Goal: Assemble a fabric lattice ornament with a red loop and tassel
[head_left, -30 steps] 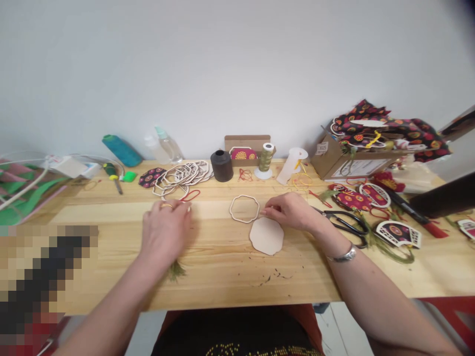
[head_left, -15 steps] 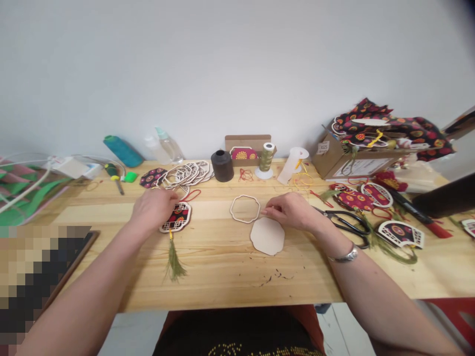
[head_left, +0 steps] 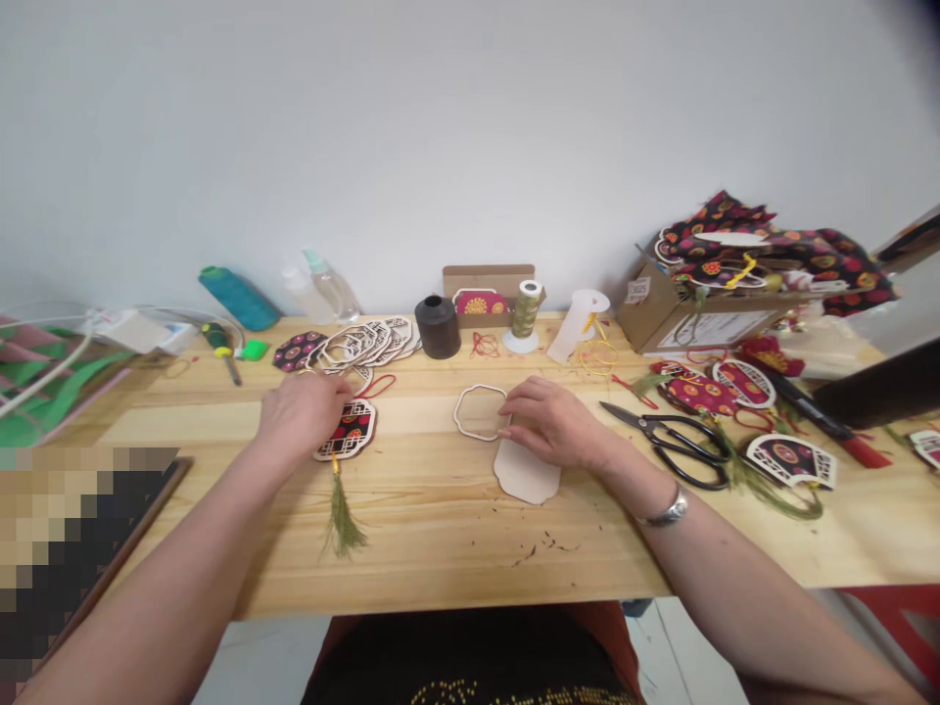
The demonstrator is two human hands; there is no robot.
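My left hand (head_left: 305,416) lies at the left edge of an ornament (head_left: 356,426) with a white lattice border and dark red patterned fabric. Its fingers are curled, and their tips are mostly hidden. An olive tassel (head_left: 342,514) hangs from the ornament's lower edge, and a red cord loop (head_left: 380,385) lies above it. My right hand (head_left: 550,421) reaches over the right edge of a thin wooden frame (head_left: 459,411), thumb and forefinger apart there. I cannot tell whether they touch it. Beneath this hand is a plain wooden plate (head_left: 527,477), its upper part covered.
Overlapping lattice pieces (head_left: 371,343) lie behind my left hand. Black scissors (head_left: 680,446) and finished ornaments (head_left: 789,460) are at the right. A black thread cone (head_left: 438,328), an olive spool (head_left: 525,318) and a cardboard box (head_left: 638,318) stand along the wall.
My right hand has moved left, over the plate and to the frame's right edge, uncovering more of the scissors. My left hand stays at the ornament.
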